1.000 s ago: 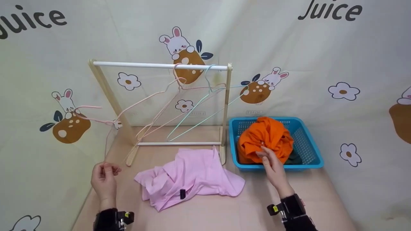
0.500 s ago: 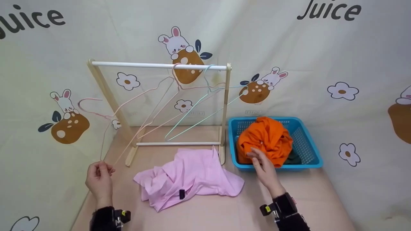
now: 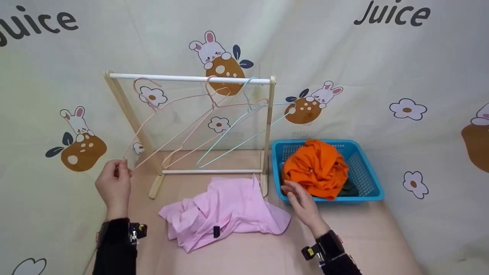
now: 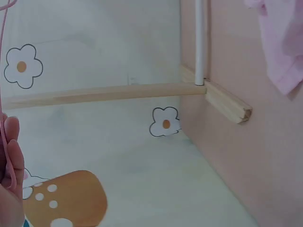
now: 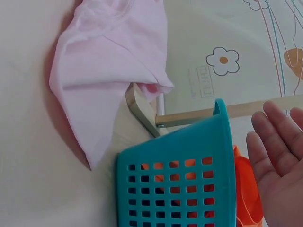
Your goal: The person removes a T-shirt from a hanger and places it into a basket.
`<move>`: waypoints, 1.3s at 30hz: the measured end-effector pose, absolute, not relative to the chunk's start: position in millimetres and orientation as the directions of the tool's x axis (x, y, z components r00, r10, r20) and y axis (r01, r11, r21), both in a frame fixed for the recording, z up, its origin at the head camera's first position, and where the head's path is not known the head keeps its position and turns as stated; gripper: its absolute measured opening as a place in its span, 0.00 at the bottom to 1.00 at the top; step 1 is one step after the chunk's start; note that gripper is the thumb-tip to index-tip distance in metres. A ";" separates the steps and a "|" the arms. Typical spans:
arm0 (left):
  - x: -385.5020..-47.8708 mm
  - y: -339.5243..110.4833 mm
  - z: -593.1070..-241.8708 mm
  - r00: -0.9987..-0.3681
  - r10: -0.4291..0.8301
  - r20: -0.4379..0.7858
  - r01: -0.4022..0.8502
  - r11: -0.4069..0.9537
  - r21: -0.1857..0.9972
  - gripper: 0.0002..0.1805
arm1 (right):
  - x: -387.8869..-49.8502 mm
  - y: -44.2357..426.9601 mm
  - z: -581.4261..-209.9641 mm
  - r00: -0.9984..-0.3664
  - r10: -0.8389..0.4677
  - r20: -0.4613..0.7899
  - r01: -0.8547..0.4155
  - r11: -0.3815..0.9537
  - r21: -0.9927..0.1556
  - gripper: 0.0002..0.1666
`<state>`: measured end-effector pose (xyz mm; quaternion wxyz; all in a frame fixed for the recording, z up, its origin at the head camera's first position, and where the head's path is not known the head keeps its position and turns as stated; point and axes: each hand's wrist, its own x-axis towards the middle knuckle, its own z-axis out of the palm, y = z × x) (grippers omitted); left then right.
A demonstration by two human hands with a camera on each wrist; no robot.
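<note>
My left hand pinches the lower left corner of a pink wire hanger. The hanger is tilted, its hook just below the rack's white top bar at the left. In the left wrist view the curled fingers show at the left edge with the pink wire along them. My right hand holds nothing and hovers by the front left rim of the blue basket, fingers loosely extended. A crumpled pink garment with a small black tag lies on the table between the hands.
The wooden rack stands at the back; another pink hanger and a mint-green hanger hang from its bar. In the basket lie a bundled orange garment and a dark green cloth. A printed curtain closes off the back.
My left hand has moved up and forward, turning the pink hanger so its hook rose from the far left to near the bar. The right hand has drifted left and slightly down.
</note>
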<state>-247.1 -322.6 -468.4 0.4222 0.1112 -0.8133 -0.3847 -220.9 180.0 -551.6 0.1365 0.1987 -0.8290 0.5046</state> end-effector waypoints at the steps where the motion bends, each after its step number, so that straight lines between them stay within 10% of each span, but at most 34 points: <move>1: -249.7 -322.2 -463.6 -0.609 -0.491 0.623 0.150 0.700 0.698 0.13 | -222.8 179.8 -557.0 -0.881 -0.193 0.433 -0.473 0.414 -0.778 0.20; 14: -267.8 -302.8 -435.1 -0.606 -0.327 0.725 0.116 0.866 0.487 0.14 | -220.0 170.2 -582.6 -0.858 -0.275 0.434 -0.513 0.413 -0.753 0.20; 27: -243.6 -296.6 -507.0 -0.657 -0.517 0.549 0.047 0.698 0.714 0.42 | -216.0 140.7 -599.5 -0.833 -0.410 0.372 -0.547 0.505 -0.668 0.28; 39: -217.7 -286.4 -567.1 -0.761 -0.480 0.437 -0.077 0.735 0.673 0.45 | -215.9 84.6 -606.1 -0.819 -0.559 0.127 -0.530 0.655 -0.539 0.53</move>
